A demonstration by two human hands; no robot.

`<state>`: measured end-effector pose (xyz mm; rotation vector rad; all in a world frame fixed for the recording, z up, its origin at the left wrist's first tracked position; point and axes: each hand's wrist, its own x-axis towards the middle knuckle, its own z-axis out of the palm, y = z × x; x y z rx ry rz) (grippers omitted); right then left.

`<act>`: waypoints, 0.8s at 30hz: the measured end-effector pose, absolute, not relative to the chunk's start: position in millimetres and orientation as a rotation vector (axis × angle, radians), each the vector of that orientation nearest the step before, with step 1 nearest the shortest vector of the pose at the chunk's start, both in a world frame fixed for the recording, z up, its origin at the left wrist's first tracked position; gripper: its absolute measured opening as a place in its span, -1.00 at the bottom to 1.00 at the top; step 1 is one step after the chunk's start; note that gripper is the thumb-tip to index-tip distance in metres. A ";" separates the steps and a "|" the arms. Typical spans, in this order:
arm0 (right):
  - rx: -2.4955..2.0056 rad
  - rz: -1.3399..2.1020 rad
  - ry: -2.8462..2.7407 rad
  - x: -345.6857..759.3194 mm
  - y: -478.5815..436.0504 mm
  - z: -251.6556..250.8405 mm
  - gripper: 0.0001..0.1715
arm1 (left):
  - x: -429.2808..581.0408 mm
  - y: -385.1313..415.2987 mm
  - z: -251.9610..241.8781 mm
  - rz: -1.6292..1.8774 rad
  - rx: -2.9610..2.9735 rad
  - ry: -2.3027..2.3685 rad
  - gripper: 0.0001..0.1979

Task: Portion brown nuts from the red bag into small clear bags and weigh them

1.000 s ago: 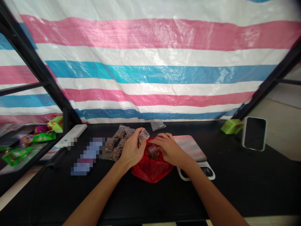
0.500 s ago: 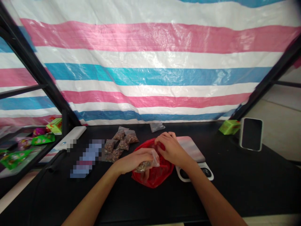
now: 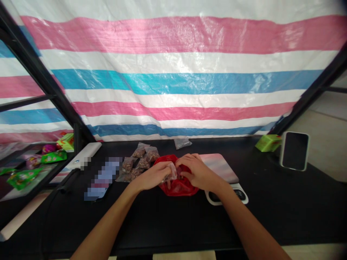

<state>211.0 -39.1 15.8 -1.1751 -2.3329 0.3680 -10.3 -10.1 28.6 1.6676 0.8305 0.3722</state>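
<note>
Black tabletop (image 3: 173,220), forearms coming in from the near edge. Left hand (image 3: 149,177) is curled nearly closed, fingers pinching a small clear zip bag (image 3: 171,172) directly above the mouth of a red plastic bag (image 3: 177,187), which lies on the tabletop between both hands. Right hand (image 3: 197,173) is partly closed, fingers bent over the bag's far rim and touching the clear bag's side; can't tell if it has a firm hold. Just left of the hands: cluster of clear bags of brown pieces (image 3: 138,162). Just right: pink marbled flat case (image 3: 219,168) resting on a white-edged device (image 3: 227,196). Further left: pixelated item (image 3: 104,177), white bar (image 3: 88,153), shelf of green snack packets (image 3: 54,157). Far edge: loose clear bag (image 3: 182,143), green box (image 3: 268,143), upright phone (image 3: 295,151), striped tarp (image 3: 173,83).
</note>
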 end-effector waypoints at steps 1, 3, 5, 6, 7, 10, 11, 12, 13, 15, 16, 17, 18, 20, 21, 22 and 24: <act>-1.174 0.409 -2.322 211.4 -38.9 15.1 -0.62 | -10.0 -9.8 27.3 0.367 1.634 0.830 -0.75; -1.183 0.459 -2.305 213.0 -38.9 14.7 -0.58 | -9.6 -8.7 24.6 0.366 1.574 0.834 -0.75; -1.213 0.437 -2.301 216.7 -39.0 15.6 -0.53 | -9.6 -7.0 22.7 0.378 1.564 0.836 -0.75; -1.233 0.403 -2.303 219.3 -39.0 16.6 -0.51 | -9.9 -6.1 22.0 0.383 1.574 0.835 -0.75; -1.254 0.366 -2.307 222.4 -38.9 17.8 -0.50 | -10.4 -5.3 21.5 0.386 1.585 0.836 -0.75; -1.304 0.337 -2.330 231.6 -39.2 21.0 -0.55 | -12.6 -3.2 20.3 0.388 1.596 0.853 -0.75; -1.318 0.363 -2.343 233.6 -39.6 21.4 -0.59 | -13.2 -2.7 19.7 0.391 1.595 0.857 -0.75; -1.331 0.393 -2.356 234.6 -40.3 21.6 -0.65 | -13.8 -2.4 19.1 0.397 1.594 0.855 -0.75; -1.343 0.419 -2.365 234.7 -41.1 21.4 -0.70 | -14.2 -2.0 18.4 0.403 1.591 0.847 -0.75; -1.352 0.438 -2.370 232.7 -43.1 21.1 -0.75 | -14.3 -1.2 16.7 0.428 1.570 0.817 -0.75; -1.351 0.435 -2.366 231.2 -44.0 21.3 -0.76 | -14.2 -0.5 15.8 0.444 1.557 0.801 -0.74; -1.348 0.434 -2.362 229.7 -44.9 22.0 -0.75 | -14.1 0.4 14.8 0.455 1.546 0.784 -0.73; -1.347 0.437 -2.358 228.6 -45.5 23.3 -0.74 | -14.0 1.4 13.9 0.465 1.541 0.770 -0.72; -1.351 0.445 -2.355 228.0 -46.6 27.3 -0.71 | -14.1 3.9 12.0 0.479 1.552 0.753 -0.69; -1.357 0.447 -2.356 228.5 -47.0 29.6 -0.70 | -14.4 5.0 11.3 0.484 1.563 0.753 -0.67; -1.366 0.449 -2.361 229.2 -47.4 31.7 -0.69 | -14.7 5.8 10.8 0.493 1.571 0.761 -0.67; -1.384 0.458 -2.380 230.4 -48.2 34.3 -0.70 | -15.0 6.3 10.8 0.513 1.573 0.797 -0.69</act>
